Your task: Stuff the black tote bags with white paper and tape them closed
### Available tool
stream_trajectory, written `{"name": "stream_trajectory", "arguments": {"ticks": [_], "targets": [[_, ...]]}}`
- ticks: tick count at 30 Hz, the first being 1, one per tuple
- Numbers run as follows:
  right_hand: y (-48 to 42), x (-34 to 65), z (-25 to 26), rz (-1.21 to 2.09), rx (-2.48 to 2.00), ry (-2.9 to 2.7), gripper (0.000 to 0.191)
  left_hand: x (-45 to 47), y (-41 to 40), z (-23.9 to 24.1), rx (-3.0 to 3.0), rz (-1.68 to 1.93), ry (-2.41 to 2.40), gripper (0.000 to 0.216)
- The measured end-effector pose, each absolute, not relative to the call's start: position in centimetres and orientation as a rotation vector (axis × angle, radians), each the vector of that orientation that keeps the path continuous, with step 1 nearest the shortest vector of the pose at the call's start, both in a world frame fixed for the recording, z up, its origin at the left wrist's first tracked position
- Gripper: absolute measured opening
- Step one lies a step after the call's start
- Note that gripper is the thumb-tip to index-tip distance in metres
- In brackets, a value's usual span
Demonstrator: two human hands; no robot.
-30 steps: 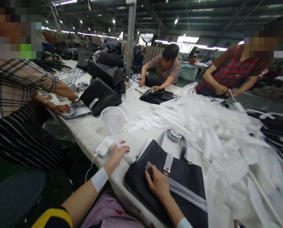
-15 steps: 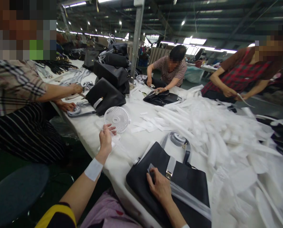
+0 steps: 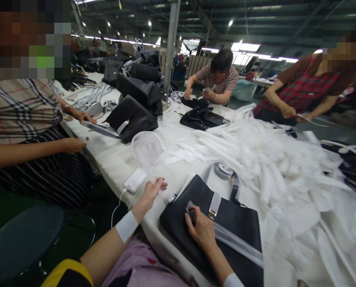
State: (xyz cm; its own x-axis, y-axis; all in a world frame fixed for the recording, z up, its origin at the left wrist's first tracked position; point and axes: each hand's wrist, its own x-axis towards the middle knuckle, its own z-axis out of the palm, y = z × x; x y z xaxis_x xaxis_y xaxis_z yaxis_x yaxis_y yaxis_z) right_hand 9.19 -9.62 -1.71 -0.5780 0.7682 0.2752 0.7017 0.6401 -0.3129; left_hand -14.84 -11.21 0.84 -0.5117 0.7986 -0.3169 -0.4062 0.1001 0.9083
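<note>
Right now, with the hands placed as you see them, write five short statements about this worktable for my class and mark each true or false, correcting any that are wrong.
1. The right hand is over the nearest black bag. True.
2. The left hand is on top of that same bag. False: the left hand is off to the bag's left, near the white fan.
3. A coiled strap lies just beyond the bag's far edge. True.
4. The bag's metal clasp is hidden beneath the right hand. False: the metal clasp is in plain sight, to the right of that hand.
5. A heap of white material lies to the right of the bag. True.
</note>
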Motion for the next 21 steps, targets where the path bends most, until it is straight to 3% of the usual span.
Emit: {"name": "stream_trajectory", "arguments": {"ticks": [4,10,16,21], "targets": [[-9.5,9.5,-1.7,0.332,-1.123,-2.472,0.036,-13.1,-10.3,1.0,0.601,1.663,1.391,0.043],[-9.2,10.0,-2.5,0.439,-1.117,-2.492,0.038,-9.2,-10.0,3.6,1.119,1.615,1.246,0.030],[-9.1,10.7,-4.8,0.234,-1.240,-2.570,0.031,-4.6,-10.8,1.1,1.840,1.144,1.175,0.055],[-9.0,11.0,-5.4,0.318,-1.308,-2.592,0.030,-3.8,-10.2,-0.7,2.044,1.093,1.254,0.056]]}}
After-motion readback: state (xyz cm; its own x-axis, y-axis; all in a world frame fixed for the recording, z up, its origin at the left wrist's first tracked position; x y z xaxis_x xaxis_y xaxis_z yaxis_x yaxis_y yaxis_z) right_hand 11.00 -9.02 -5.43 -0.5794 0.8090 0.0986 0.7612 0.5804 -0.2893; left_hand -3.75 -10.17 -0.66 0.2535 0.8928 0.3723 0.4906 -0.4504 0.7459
